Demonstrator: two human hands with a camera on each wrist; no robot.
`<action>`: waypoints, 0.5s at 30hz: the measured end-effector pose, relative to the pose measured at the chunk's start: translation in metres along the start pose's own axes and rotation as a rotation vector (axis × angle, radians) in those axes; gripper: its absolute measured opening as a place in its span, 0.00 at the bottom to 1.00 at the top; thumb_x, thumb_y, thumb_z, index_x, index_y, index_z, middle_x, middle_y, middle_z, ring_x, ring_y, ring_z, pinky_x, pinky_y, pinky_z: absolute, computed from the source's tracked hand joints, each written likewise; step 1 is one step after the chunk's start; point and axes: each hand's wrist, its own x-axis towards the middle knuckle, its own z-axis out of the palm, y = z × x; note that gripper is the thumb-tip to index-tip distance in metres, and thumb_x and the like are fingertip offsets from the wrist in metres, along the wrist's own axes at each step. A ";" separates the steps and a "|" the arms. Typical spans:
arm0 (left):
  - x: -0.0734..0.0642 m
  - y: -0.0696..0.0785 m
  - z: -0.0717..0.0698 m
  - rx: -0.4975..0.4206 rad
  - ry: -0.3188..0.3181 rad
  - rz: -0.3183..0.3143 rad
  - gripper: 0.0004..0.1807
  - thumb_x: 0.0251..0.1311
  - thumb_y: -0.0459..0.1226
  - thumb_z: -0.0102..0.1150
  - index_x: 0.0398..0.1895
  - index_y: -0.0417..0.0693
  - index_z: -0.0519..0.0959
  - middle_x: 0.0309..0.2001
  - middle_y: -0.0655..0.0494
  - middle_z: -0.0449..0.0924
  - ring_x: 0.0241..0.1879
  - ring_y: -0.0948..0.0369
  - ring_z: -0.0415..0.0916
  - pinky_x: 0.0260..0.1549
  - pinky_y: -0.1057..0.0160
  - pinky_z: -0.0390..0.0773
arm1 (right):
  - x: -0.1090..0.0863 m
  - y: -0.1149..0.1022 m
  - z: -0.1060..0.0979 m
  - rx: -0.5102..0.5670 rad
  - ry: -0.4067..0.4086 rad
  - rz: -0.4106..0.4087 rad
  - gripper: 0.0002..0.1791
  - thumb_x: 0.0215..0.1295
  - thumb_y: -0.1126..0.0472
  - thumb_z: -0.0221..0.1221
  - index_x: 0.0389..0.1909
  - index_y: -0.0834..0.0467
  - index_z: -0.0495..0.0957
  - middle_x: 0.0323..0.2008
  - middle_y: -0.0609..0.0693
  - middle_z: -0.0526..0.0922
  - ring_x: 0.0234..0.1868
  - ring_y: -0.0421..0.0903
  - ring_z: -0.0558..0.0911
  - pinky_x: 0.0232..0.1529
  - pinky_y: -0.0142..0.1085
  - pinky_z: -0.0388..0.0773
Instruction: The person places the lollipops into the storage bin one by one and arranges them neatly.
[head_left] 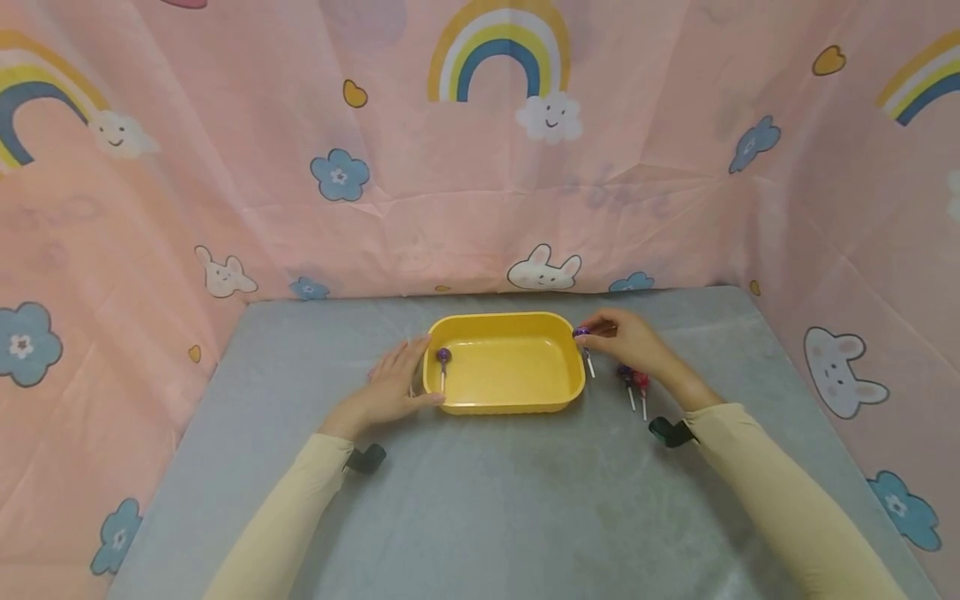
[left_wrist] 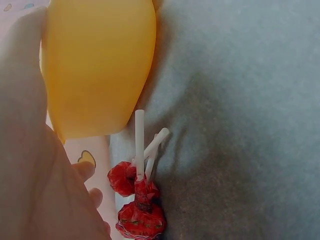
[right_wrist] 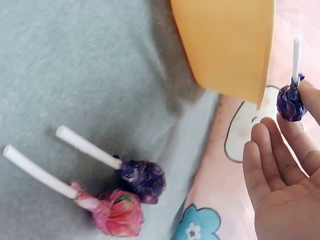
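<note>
A yellow plastic tray (head_left: 510,408) stands in the middle of the table. Inside its left end leans a purple-wrapped lollipop (head_left: 443,356), stick toward me. My left hand (head_left: 386,387) rests on the tray's left end, fingers spread, thumb at the front corner. Red-wrapped lollipops (left_wrist: 141,220) lie just beneath that hand, mostly hidden from the head view. Beside the tray's right rim, my right hand (head_left: 630,337) pinches another purple lollipop (right_wrist: 291,102) by its wrapped head between thumb and index finger. In the right wrist view its stick points up and the other fingers are extended.
On the table right of the tray, a dark purple lollipop (right_wrist: 144,181) and a pinkish-red one (right_wrist: 119,212) lie side by side. The grey cloth-covered table (head_left: 517,500) is bounded by pink patterned curtains (head_left: 450,208) at the back and both sides.
</note>
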 end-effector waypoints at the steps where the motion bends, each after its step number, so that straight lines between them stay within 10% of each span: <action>1: 0.000 0.000 0.000 0.000 0.001 0.000 0.57 0.59 0.65 0.57 0.81 0.62 0.34 0.82 0.52 0.35 0.81 0.46 0.30 0.76 0.37 0.36 | 0.001 -0.001 0.001 0.003 0.000 -0.004 0.22 0.65 0.44 0.63 0.51 0.56 0.80 0.48 0.55 0.84 0.50 0.53 0.82 0.58 0.52 0.79; 15: 0.010 -0.001 -0.001 0.091 0.033 0.038 0.62 0.57 0.63 0.61 0.80 0.50 0.33 0.82 0.47 0.35 0.80 0.43 0.33 0.77 0.38 0.36 | 0.006 -0.014 0.007 0.012 -0.021 -0.013 0.20 0.65 0.46 0.64 0.50 0.56 0.80 0.45 0.54 0.85 0.48 0.51 0.82 0.54 0.49 0.81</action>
